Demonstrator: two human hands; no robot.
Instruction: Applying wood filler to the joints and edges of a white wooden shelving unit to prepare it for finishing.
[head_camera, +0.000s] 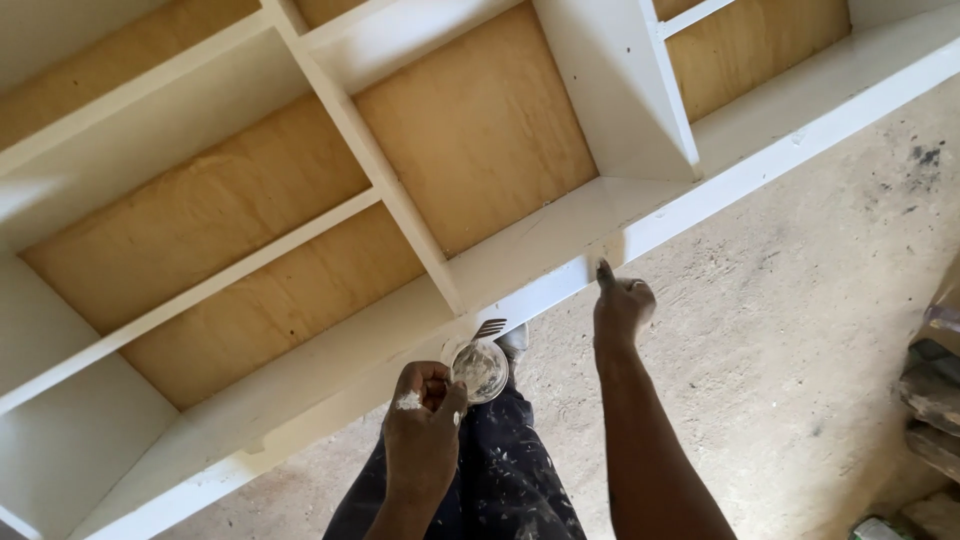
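Your left hand (422, 420) fingers clamp the small clear filler cup (480, 370); right hand (620, 305), holding nothing, fingertip pressing the white-painted wooden shelf unit (560, 285) edge. Tilt the cup, filler spills onto your trousers.

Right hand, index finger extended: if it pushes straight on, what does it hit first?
The right hand would meet the white front edge of the shelf unit; its fingertip looks already at or touching that painted rail.

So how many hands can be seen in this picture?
2. The left hand holds a small container of white filler; the right hand presses a finger on the white shelf unit edge.
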